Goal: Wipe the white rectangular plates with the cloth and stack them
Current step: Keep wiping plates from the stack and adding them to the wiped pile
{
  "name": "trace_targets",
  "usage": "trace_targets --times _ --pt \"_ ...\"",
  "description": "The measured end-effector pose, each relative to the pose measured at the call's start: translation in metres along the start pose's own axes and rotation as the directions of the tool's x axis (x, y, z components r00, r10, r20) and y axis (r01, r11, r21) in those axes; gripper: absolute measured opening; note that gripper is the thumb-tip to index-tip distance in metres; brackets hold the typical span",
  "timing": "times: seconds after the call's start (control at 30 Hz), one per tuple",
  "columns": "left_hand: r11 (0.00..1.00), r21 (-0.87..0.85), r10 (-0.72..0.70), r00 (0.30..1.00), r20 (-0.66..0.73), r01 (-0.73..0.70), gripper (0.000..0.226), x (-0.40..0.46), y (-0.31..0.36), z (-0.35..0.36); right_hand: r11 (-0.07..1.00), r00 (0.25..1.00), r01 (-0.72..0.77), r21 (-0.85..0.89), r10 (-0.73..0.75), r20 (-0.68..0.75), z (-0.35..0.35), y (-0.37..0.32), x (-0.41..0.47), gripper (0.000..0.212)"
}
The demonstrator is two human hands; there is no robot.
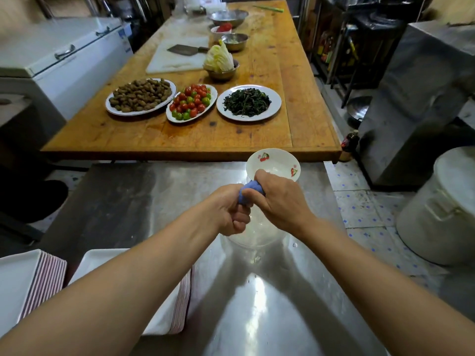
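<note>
- Twisting a blue cloth [250, 192], both fists curl tightly around it: left hand [227, 210] nearer, right hand [279, 199] farther.
- Cloth runs near-to-far above the steel counter [144, 201].
- White rectangular plates [102, 263] are stacked at lower left.

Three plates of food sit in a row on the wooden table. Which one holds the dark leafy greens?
The round plate of greens, at the right end of the row. The middle plate holds red and green tomatoes, and the left plate holds brown peanuts.

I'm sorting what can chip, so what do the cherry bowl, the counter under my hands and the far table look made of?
Cherry bowl: glossy white glazed ceramic or melamine; unclear which.
Counter: stainless steel, by its brushed grey glare.
Table: varnished wood, with visible planks and grain.
</note>
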State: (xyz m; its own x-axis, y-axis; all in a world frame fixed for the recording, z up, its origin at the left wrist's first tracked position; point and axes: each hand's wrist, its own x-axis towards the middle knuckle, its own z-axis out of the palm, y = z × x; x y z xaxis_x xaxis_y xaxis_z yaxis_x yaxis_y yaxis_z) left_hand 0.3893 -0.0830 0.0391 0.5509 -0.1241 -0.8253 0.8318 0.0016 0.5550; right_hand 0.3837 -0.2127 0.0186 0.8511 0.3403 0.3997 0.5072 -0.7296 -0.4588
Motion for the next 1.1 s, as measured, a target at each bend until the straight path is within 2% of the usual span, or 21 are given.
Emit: trace_targets --times 0.1,0.17,0.23,0.3,0.37,0.47,0.5,0.67,0.87,0.97,1.1 --pt "0.973 0.056 0.23 0.945 -0.233 -0.223 0.035 0.0 0.001 0.011 0.941 0.965 -0.243 0.237 0.259 -0.039 0.01 -0.011 0.002 0.043" --pt "0.921 0.176 0.387 0.857 -0.339 -0.346 0.035 0.003 0.001 0.017 0.802 0.891 -0.427 0.419 0.452 0.043 0.012 -0.019 0.007 0.046" --pt "0.831 0.377 0.546 0.731 -0.408 -0.409 0.045 0.009 0.002 0.019 0.518 0.768 -0.581 0.628 0.603 0.213 0.011 -0.023 0.011 0.041" --pt "0.724 0.537 0.67 0.626 -0.399 -0.434 0.052 0.013 0.002 0.019 0.2 0.636 -0.678 0.707 0.642 0.428 0.008 -0.024 0.014 0.033" --pt "0.598 0.651 0.774 0.545 -0.321 -0.467 0.052 0.016 -0.001 0.018 0.075 0.558 -0.743 0.665 0.617 0.554 0.005 -0.021 0.014 0.028" --pt "0.378 0.765 0.897 0.411 -0.162 -0.522 0.048 0.018 -0.007 0.017 -0.017 0.486 -0.802 0.597 0.563 0.668 0.002 -0.014 0.016 0.026" --pt "0.335 0.771 0.917 0.376 -0.135 -0.541 0.046 0.019 -0.009 0.017 -0.041 0.467 -0.813 0.58 0.549 0.694 0.002 -0.012 0.017 0.026" --pt "0.228 0.825 0.948 0.31 -0.067 -0.518 0.038 0.032 -0.005 0.018 -0.112 0.403 -0.841 0.529 0.523 0.751 0.006 -0.001 0.022 0.025" --pt "0.126 0.85 0.968 0.252 0.008 -0.511 0.043 0.047 -0.008 0.017 -0.197 0.352 -0.84 0.506 0.511 0.784 0.016 0.009 0.02 0.029" --pt "0.157 0.807 0.971 0.238 -0.022 -0.57 0.054 0.048 -0.009 0.017 -0.234 0.338 -0.837 0.494 0.487 0.805 0.019 0.012 0.019 0.032" --pt "0.16 0.803 0.971 0.24 -0.022 -0.574 0.055 0.052 -0.011 0.016 -0.284 0.312 -0.83 0.481 0.479 0.821 0.022 0.013 0.017 0.033"
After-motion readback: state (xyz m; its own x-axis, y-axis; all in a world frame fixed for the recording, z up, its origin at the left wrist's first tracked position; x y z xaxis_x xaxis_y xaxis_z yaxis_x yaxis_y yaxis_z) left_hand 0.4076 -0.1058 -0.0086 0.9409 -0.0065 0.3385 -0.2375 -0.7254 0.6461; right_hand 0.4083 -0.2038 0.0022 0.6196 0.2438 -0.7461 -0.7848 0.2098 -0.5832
